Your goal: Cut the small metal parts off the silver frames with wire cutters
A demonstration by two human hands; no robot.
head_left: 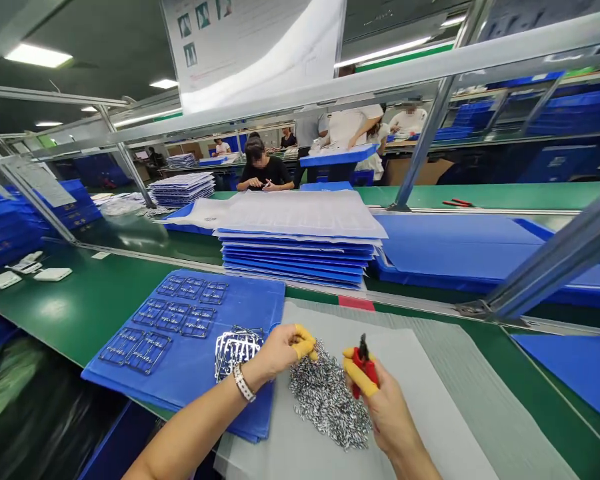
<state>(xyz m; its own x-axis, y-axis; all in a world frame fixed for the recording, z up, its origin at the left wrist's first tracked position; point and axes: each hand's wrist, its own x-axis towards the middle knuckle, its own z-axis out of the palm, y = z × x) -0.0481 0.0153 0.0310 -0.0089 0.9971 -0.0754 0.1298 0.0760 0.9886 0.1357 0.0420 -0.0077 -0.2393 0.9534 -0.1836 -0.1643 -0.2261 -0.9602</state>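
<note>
With right hand (385,400), grips red-handled, dark-tipped pliers (364,365). With left hand (281,350), bends fingertips over heaped silvery metal pieces (330,407) beside right edge of blue sheet (183,367); cannot tell whether grasping any.

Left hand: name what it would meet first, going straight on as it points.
Likely the metal pile: the left hand appears close to its far edge, though depth is unclear.
</note>
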